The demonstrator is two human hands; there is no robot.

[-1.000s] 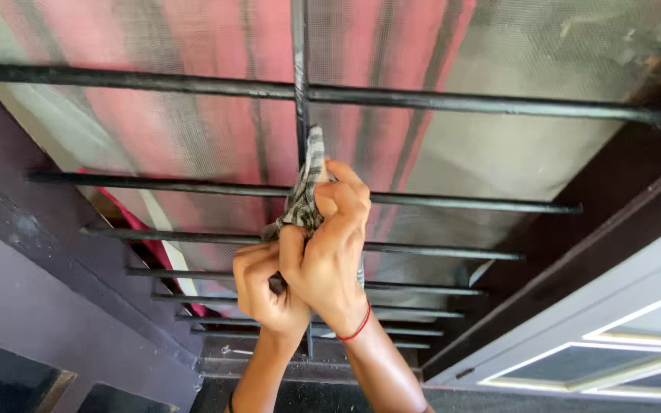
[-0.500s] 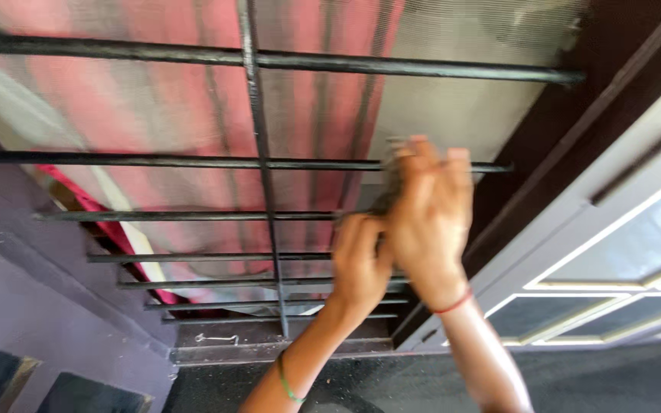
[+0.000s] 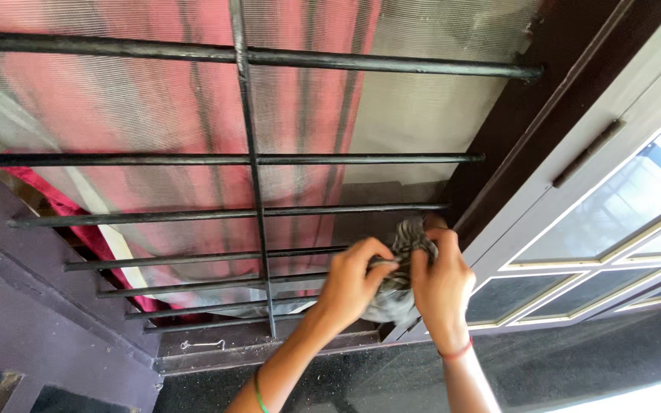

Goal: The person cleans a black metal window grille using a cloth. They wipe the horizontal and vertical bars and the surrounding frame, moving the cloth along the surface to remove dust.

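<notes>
— Hands? Where's the cloth?
— Both the left hand (image 3: 357,279) and the right hand (image 3: 441,287) are closed around the grey cloth (image 3: 401,264), at four o'clock, against the grille bars (image 3: 223,159).
— Progress?
— Cannot judge; the bars look equally dark everywhere.

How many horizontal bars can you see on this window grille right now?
7 bars, stacked from top to sill, crossing the vertical bar. The hands and cloth hide the right ends of the lower ones.
</notes>
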